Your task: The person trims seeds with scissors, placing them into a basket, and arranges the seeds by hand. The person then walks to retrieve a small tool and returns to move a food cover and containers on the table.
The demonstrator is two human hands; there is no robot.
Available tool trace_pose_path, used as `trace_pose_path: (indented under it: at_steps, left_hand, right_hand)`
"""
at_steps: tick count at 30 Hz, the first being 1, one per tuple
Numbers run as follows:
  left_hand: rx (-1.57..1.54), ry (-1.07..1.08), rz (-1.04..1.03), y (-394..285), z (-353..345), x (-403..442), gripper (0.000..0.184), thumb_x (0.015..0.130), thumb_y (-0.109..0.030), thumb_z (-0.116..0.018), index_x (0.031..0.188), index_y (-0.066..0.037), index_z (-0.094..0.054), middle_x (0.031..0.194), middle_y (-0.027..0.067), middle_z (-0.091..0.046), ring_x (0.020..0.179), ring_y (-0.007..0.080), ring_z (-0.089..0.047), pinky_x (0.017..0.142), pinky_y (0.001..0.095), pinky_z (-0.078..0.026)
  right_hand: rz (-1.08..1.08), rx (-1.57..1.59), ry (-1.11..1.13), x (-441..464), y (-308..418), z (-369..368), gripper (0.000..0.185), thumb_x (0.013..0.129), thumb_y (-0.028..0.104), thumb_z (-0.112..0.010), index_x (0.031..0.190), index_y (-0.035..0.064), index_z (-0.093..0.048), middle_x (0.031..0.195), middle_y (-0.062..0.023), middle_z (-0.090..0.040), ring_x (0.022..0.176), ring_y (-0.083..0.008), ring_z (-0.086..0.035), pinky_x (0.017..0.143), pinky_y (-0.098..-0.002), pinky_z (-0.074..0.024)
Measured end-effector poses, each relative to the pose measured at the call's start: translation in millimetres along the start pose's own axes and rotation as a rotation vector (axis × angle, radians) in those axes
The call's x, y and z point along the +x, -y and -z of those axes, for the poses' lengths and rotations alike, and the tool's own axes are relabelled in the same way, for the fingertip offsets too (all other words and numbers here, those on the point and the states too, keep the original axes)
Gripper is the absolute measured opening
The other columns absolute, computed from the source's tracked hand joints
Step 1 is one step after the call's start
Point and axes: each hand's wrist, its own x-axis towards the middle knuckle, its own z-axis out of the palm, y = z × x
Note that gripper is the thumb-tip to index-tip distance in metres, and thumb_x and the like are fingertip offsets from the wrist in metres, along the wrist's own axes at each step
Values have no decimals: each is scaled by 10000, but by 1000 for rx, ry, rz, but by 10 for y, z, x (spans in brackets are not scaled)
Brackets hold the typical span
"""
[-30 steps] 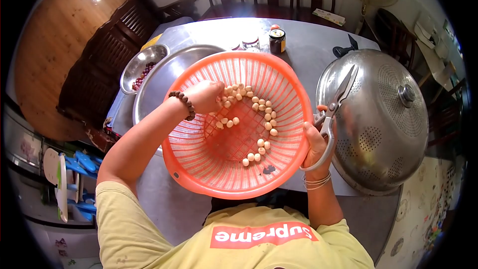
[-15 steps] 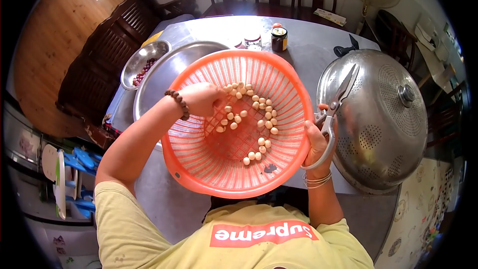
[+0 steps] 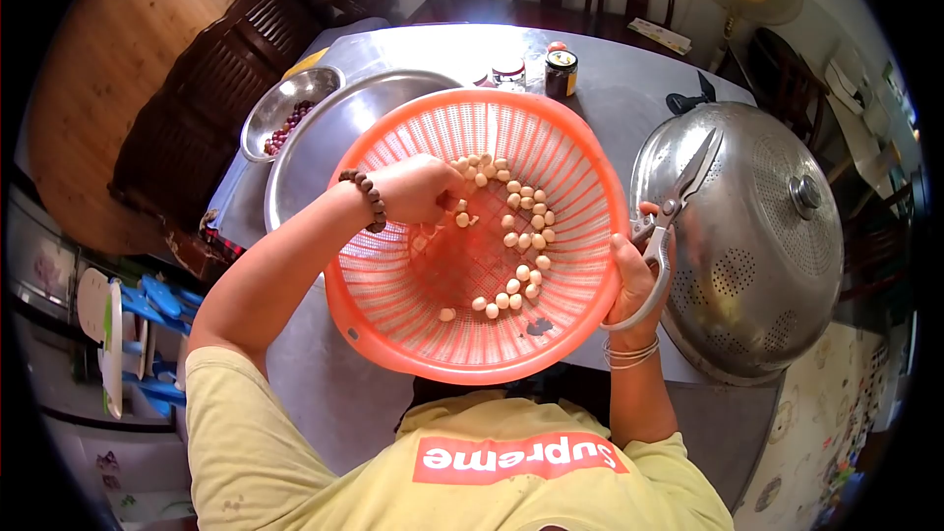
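A coral-orange plastic colander basket (image 3: 452, 368) is in front of my body, its mesh bottom holding several small, round, cream-coloured pieces (image 3: 526, 199) in a curved band along the top and right side. My left hand (image 3: 418, 192), with a dark bead bracelet, reaches over the left rim into it. Its fingers are curled down together among the pieces; whatever they pinch is hidden. My right hand (image 3: 631, 287) grips the basket's right rim with the thumb. That same hand also holds metal scissors (image 3: 692, 173), blades pointing up and away.
A large perforated metal colander (image 3: 733, 270) lies upside down at the right. Behind the basket are a wide metal basin (image 3: 295, 162), a smaller bowl (image 3: 258, 118) of dark red round fruit, and jars (image 3: 561, 76) on the grey table (image 3: 629, 88).
My left hand has moved rightward inside the basket. The loose cluster beside it has thinned and shifted, and a single piece now lies at the lower left. The right hand keeps hold.
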Motion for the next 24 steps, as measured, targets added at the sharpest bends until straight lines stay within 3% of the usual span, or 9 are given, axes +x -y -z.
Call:
trace_pose_path:
  at_steps: [6, 9, 17, 20, 22, 24]
  left_hand:
    - [166, -114, -138, -38, -72, 17, 83, 663, -12, -626, 718, -11, -565, 634, 112, -569, 595, 230, -589, 560, 332, -470]
    - [99, -127, -180, -61, -128, 23, 60, 677, -12, -607, 724, -12, -569, 635, 115, -566, 587, 235, -580, 563, 330, -470]
    - [91, -72, -72, -80, -15, 30, 60, 689, -22, -601, 745, -34, -616, 659, 120, -596, 643, 241, -610, 614, 348, -485]
    - [76, -82, -91, -119, -22, 36, 59, 702, -27, -589, 753, -40, -617, 668, 119, -599, 662, 249, -611, 614, 353, -482]
    - [164, -81, -223, -174, -86, 69, 28, 728, -33, -568, 741, -21, -589, 679, 112, -588, 656, 251, -598, 618, 355, -480]
    - [253, -78, -192, -173, -180, 130, 41, 738, -57, -570, 753, -25, -591, 704, 114, -593, 690, 263, -599, 649, 366, -484]
  right_hand:
    - [25, -17, -3, 4, 5, -13, 413, 781, -35, -569, 1169, 1, -430, 783, -17, -510, 716, -88, -516, 684, -230, -462]
    - [20, 8, 1, 7, 11, -15, 413, 784, -38, -566, 1172, 1, -431, 788, -17, -511, 723, -88, -517, 687, -233, -467]
    - [-5, -10, -8, 9, 12, 16, 408, 785, -34, -569, 1169, -2, -433, 783, -7, -500, 717, -83, -516, 683, -223, -464]
    - [14, -4, 1, 16, -2, 18, 404, 786, -37, -566, 1165, -1, -432, 782, -4, -497, 713, -77, -512, 669, -217, -460]
    - [14, 1, -10, 7, 20, -20, 402, 785, -42, -564, 1163, -1, -432, 783, -5, -498, 711, -76, -512, 667, -215, -459]
    - [14, 5, -21, 3, 23, -22, 400, 785, -46, -562, 1160, -1, -432, 785, -6, -499, 710, -75, -511, 664, -213, -459]
